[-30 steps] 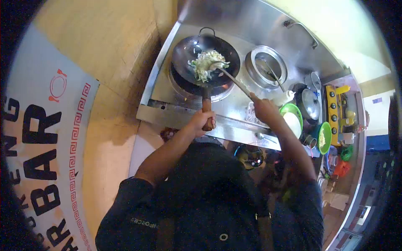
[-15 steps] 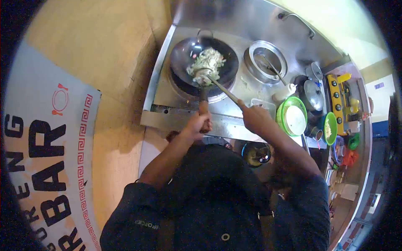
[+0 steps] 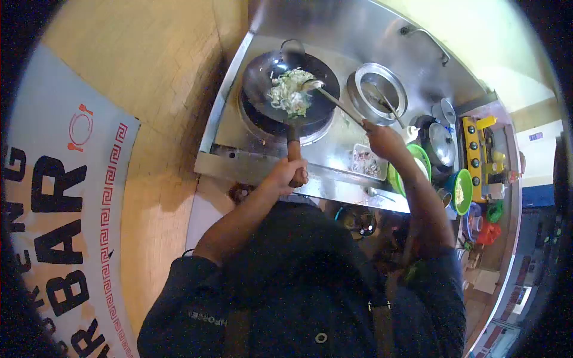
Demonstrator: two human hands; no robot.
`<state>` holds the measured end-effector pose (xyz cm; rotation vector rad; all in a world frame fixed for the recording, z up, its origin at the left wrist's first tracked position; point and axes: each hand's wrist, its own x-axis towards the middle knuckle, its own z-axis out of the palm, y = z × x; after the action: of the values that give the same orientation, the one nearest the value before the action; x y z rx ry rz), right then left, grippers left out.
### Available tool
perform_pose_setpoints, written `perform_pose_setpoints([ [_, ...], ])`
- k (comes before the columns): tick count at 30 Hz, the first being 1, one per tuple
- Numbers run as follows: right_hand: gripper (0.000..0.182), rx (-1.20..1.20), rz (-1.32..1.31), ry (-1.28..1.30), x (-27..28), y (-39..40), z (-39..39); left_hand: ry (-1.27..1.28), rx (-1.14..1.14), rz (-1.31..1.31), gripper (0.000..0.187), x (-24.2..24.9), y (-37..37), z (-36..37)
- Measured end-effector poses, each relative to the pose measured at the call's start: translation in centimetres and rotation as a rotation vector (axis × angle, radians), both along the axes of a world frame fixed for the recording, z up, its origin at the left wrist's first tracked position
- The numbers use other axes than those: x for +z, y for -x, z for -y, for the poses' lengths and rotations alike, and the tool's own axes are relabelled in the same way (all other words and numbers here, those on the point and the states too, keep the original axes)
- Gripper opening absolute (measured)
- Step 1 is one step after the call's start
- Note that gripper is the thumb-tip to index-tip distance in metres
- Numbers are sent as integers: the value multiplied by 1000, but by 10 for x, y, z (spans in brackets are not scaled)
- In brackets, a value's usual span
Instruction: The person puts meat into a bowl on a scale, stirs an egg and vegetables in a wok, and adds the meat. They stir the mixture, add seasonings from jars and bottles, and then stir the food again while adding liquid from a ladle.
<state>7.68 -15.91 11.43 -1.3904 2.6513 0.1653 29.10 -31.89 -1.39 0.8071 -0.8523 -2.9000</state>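
Note:
A dark wok (image 3: 259, 83) sits on the burner of a steel stove, with a pale and green food mix (image 3: 290, 92) in its middle. My left hand (image 3: 290, 175) is wrapped around the wok's wooden handle (image 3: 293, 149). In my right hand (image 3: 387, 142) is the long shaft of a metal ladle (image 3: 340, 106), and its bowl rests at the right edge of the food. A clear tub (image 3: 368, 161) with small pieces in it stands on the stove just below the right hand.
Right of the wok is a round metal pot (image 3: 357, 95) with a utensil inside. Beyond my right forearm are a green basin (image 3: 394, 178), a lidded pot (image 3: 442, 140), another green bowl (image 3: 464, 185) and a yellow gas stove (image 3: 474, 149). A steel backsplash (image 3: 340, 30) rises behind.
My right hand and the ladle have moved right and up, from the food's lower edge to its right side. The food has shifted in the wok. My left hand keeps its grip.

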Motion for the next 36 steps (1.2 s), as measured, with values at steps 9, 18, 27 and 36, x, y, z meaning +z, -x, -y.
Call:
perform_pose_setpoints([
  [9, 33, -338, 741, 398, -47, -14, 48, -33, 35, -56, 21, -34, 0, 3],
  [18, 41, 32, 185, 5, -24, -57, 21, 33, 16, -25, 15, -33, -3, 9],
  [27, 42, 55, 173, -117, 3, -88, 33, 15, 11, 131, 11, -11, -12, 17],
  [36, 31, 213, 116, 39, -60, -36, 93, 24, -21, 11, 12, -2, 4, -4],
])
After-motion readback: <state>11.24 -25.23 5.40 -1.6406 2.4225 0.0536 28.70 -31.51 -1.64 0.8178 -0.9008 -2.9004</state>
